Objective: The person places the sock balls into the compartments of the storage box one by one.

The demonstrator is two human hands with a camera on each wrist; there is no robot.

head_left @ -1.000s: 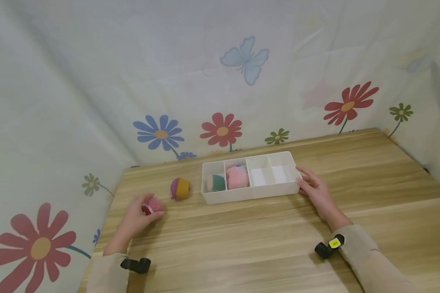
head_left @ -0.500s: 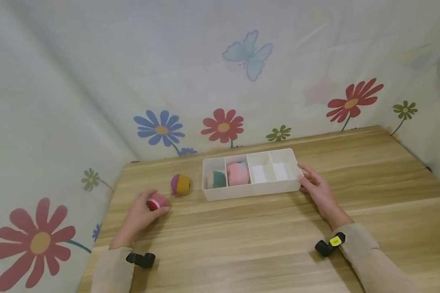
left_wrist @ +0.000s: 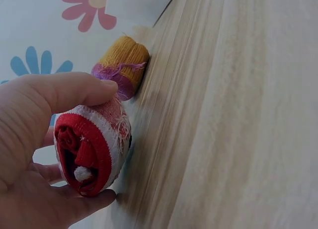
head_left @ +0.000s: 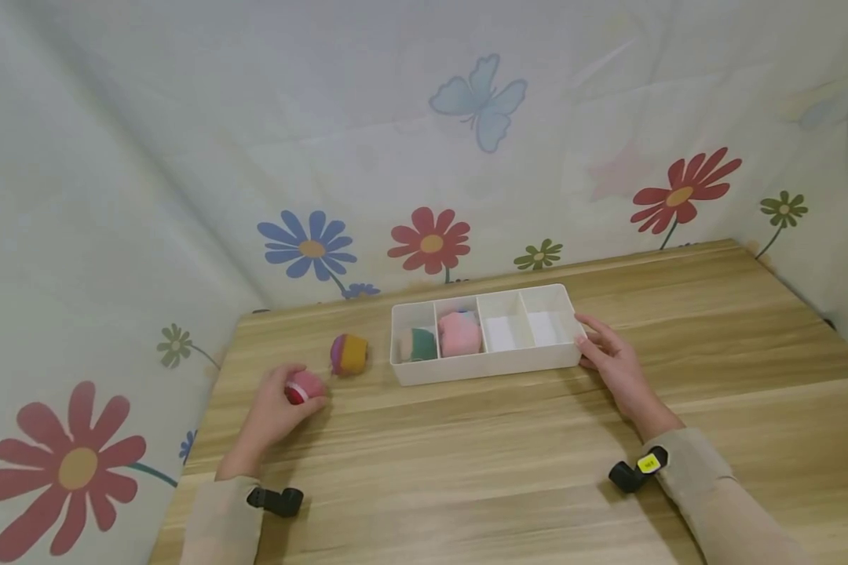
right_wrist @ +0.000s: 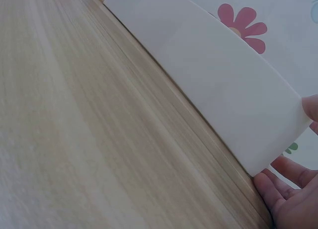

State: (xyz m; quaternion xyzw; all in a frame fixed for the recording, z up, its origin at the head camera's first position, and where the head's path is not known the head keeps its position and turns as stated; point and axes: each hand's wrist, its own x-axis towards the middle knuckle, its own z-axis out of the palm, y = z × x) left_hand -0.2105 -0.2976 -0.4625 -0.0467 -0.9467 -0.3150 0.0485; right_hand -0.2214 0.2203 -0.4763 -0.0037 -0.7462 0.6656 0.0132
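My left hand [head_left: 272, 412] grips a rolled pair of socks [left_wrist: 92, 144], pink with a white band and a red cuff folded at its end. The thumb lies over the top and the fingers curl under it. Just beyond sits a yellow-and-purple rolled pair of socks [head_left: 349, 355] on the table. My right hand [head_left: 616, 369] holds the right end of a white divided box [head_left: 487, 365], thumb at the rim by the near corner and fingers against the end wall. Inside the box are a green-and-beige roll [head_left: 418, 344] in the leftmost compartment and a pink roll [head_left: 459, 333] beside it.
The wooden table [head_left: 452, 447] meets a flower-printed cloth wall [head_left: 353, 157] behind the box and at the left. Two white-bottomed compartments [head_left: 509, 331] with no roll in them make up the box's right half.
My left hand has shifted slightly right with the red-and-pink socks, closer to the yellow-and-purple pair. The right hand stays at the box's end. The head view has tilted a little.
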